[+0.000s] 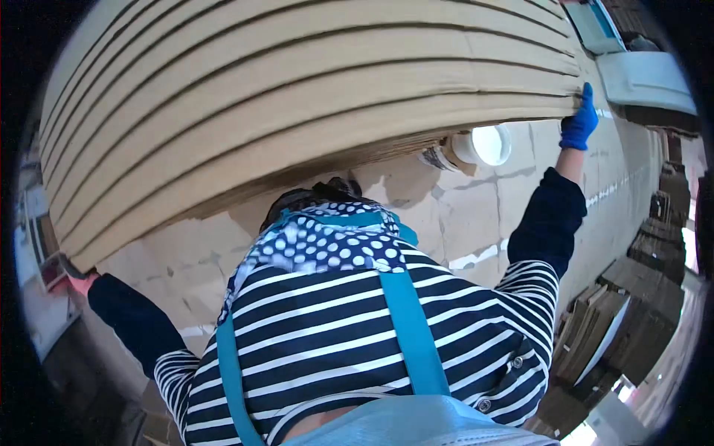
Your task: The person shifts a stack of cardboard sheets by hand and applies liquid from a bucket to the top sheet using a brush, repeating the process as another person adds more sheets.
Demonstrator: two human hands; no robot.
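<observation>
Patched floor [476, 215] stretched beyond the long, curving edge of a layered cardboard stack [312, 97], gripped at opposite ends by left hand [79, 282] and blue-gloved right hand [583, 125].

Cardboard stack [320, 82] | tan, broad flat sheets | layered, long edges showing | slanting across upper view

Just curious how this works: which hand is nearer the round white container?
Right. The right hand is at the cardboard stack's right end, near the container; the left hand is at its far left corner.
</observation>
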